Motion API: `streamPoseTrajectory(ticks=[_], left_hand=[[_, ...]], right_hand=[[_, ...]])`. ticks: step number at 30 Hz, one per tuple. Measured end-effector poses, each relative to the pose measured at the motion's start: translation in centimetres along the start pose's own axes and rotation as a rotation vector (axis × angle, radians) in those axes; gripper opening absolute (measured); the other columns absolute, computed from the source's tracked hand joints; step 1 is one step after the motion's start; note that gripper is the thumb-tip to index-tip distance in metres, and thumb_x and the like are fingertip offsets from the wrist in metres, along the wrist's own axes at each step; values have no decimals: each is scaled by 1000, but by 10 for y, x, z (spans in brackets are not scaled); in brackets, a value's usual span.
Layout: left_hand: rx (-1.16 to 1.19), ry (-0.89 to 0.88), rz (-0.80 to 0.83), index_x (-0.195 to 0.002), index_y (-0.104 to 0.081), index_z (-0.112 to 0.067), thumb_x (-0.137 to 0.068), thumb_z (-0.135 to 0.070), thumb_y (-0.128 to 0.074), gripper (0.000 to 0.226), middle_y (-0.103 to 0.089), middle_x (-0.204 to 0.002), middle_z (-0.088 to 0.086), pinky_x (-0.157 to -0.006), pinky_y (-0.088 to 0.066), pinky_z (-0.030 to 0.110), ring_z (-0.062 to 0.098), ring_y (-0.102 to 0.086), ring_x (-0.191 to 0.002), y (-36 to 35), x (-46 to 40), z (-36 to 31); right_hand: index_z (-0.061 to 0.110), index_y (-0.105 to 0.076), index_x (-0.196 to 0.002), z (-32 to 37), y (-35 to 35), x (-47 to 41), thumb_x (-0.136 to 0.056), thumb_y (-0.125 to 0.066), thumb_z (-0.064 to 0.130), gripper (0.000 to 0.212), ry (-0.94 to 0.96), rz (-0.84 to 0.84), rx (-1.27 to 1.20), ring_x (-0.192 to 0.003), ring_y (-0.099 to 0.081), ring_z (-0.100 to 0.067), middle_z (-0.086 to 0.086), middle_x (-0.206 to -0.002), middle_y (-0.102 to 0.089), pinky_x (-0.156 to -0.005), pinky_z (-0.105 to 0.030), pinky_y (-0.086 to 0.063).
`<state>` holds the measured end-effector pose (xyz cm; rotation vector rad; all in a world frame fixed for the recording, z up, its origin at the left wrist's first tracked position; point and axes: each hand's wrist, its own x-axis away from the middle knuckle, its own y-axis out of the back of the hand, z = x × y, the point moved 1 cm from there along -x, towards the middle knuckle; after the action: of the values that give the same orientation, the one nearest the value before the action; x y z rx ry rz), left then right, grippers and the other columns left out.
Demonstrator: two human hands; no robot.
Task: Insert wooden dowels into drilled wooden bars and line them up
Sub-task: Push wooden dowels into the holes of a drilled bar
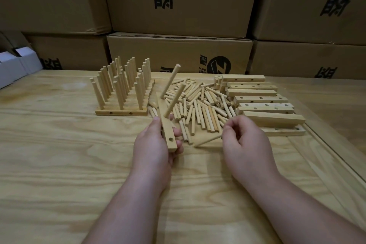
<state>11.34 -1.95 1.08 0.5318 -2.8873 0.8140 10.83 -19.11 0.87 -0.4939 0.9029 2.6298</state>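
Note:
My left hand (pixel 156 144) grips a drilled wooden bar (pixel 166 125), held slanted above the table. Two dowels (pixel 172 80) stand in its holes, and an empty hole shows near its lower end. My right hand (pixel 244 142) hovers to the right with curled fingers pinching a thin, blurred dowel (pixel 208 141) that points left. A pile of loose dowels (pixel 200 105) lies behind both hands. Finished bars with upright dowels (pixel 120 89) stand lined up at the back left. A stack of empty drilled bars (pixel 263 105) lies at the back right.
The wooden table (pixel 79 164) stretches wide around my arms. Large cardboard boxes (pixel 178 6) form a wall along its far edge. White cartons (pixel 11 65) sit at the far left. A raised table rim (pixel 326 154) runs along the right side.

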Motion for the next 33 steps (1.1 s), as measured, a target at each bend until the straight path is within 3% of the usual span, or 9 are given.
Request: streamPoseTrajectory(ticks=[4,8,12,19,25,33], left_hand=[[-25,-3,-5,-99,-75,-11,-107,-38,-43,43,-59,-56,1,-39,-43,24,11,-47,-39,1,0,2],[-32,-15,-19,-98,-73,-13,-105,-45,-46,43,-60,-56,1,-40,-42,24,12,-47,-39,2,-2,3],[-78,-27,-25,-69,-77,-22,-103,-48,-49,51,-61,-55,-1,-44,-42,25,12,-50,-39,1,-2,4],[-123,-56,4,-70,-75,-29,-103,-47,-48,46,-63,-56,-1,-40,-44,26,11,-54,-41,0,2,3],[-126,-70,23,-72,-75,-29,-103,-46,-50,43,-63,-56,1,-41,-43,25,12,-54,-41,1,3,2],[-240,-114,115,-70,-70,-31,-95,-57,-50,41,-62,-59,0,-40,-42,28,16,-54,-42,5,3,5]], right_hand=[[34,-60,-91,9,1,7,-100,-54,25,14,151,-62,-322,-68,-59,-11,7,-80,-63,-58,-29,-49],[32,-65,-98,13,2,9,-98,-55,29,11,221,-128,-452,-71,-61,-12,6,-81,-65,-62,-23,-51],[30,-66,-98,17,0,11,-96,-56,25,11,223,-72,-498,-77,-65,-12,6,-82,-68,-67,-18,-52],[23,-69,-97,20,-1,14,-96,-60,16,11,276,43,-508,-75,-66,-14,5,-79,-68,-68,-20,-54],[29,-69,-95,16,-3,13,-94,-61,23,10,262,21,-451,-73,-67,-15,7,-78,-68,-65,-30,-56],[31,-70,-94,14,-3,12,-93,-64,24,9,267,-25,-438,-72,-67,-15,7,-77,-68,-63,-30,-57]])
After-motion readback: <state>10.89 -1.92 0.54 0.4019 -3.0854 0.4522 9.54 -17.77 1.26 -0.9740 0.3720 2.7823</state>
